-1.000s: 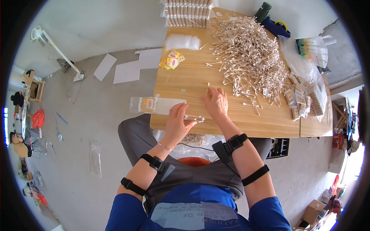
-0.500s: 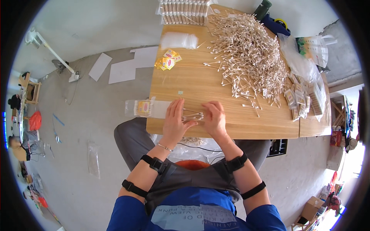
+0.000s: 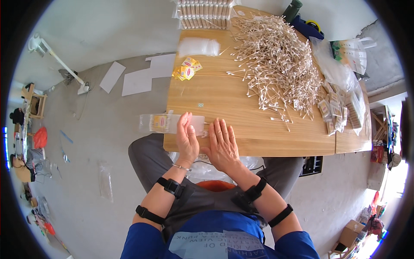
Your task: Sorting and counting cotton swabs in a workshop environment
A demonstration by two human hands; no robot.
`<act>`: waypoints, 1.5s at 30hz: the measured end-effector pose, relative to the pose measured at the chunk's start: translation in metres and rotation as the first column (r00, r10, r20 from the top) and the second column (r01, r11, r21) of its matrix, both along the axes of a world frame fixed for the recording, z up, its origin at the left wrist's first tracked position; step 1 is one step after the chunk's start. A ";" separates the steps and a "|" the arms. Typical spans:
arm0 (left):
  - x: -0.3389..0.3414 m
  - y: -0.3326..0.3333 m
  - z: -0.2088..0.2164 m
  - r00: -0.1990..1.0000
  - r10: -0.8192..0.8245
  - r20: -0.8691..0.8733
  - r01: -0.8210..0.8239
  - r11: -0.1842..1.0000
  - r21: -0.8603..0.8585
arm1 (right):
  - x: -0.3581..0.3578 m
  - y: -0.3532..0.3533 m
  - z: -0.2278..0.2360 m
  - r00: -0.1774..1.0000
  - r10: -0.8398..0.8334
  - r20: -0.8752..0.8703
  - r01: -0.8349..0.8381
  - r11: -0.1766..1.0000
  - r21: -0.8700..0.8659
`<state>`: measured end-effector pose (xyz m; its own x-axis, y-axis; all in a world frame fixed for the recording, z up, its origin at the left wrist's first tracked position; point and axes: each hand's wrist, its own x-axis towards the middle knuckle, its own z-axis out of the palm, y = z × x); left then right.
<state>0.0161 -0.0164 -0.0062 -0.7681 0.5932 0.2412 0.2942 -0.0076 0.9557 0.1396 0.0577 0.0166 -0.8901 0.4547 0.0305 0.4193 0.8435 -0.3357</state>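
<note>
Near the table's front edge my left hand (image 3: 188, 140) stands on its side, fingers stretched and a little curved, against a whitish translucent bag (image 3: 197, 125). My right hand (image 3: 223, 144) lies flat, palm down, over a small bunch of cotton swabs (image 3: 205, 131), mostly covered by its fingers; only some ends show beside the bag. Left of my hands lies a clear pack of cotton swabs (image 3: 159, 122) with a yellow card inside. A large heap of loose cotton swabs (image 3: 276, 60) spreads over the table's far right part.
Yellow cards (image 3: 187, 69) and a stack of clear bags (image 3: 198, 46) lie at the table's far left. Behind them are rows of filled packs (image 3: 202, 15). More packs (image 3: 334, 110) lie at right. A green bottle (image 3: 293, 9) stands by a blue tape dispenser (image 3: 308, 28).
My right hand has moved left and flattened over the small bunch of swabs. My left hand has shifted slightly left, off the swabs, uncovering more of the whitish bag.
</note>
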 end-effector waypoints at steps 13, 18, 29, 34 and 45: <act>-0.002 -0.004 0.003 1.000 0.024 -0.010 -0.025 0.999 -0.030 | -0.013 -0.001 -0.011 0.996 -0.083 -0.043 0.084 0.996 0.022; -0.004 -0.003 0.003 1.000 -0.006 0.003 0.006 1.000 0.021 | -0.008 0.012 -0.003 0.956 -0.175 -0.236 0.158 0.983 -0.088; 0.007 0.008 0.023 0.749 -0.322 -0.579 -0.003 0.873 -0.488 | -0.011 0.055 -0.011 0.839 -0.350 -0.416 0.349 0.934 -0.082; 0.010 0.013 0.028 0.652 -0.463 -0.601 -0.025 0.779 -0.626 | 0.014 0.124 -0.011 0.715 -0.602 -0.356 0.660 0.749 0.062; 0.010 0.013 0.019 0.711 -0.378 -0.593 0.002 0.844 -0.536 | 0.003 0.074 -0.005 0.980 -0.178 -0.087 0.180 0.983 0.022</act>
<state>0.0265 -0.0032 0.0127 -0.3757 0.8828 0.2821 0.8811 0.2458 0.4040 0.1430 0.1318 0.0114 -0.7882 0.6041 0.1175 0.5356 0.7674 -0.3525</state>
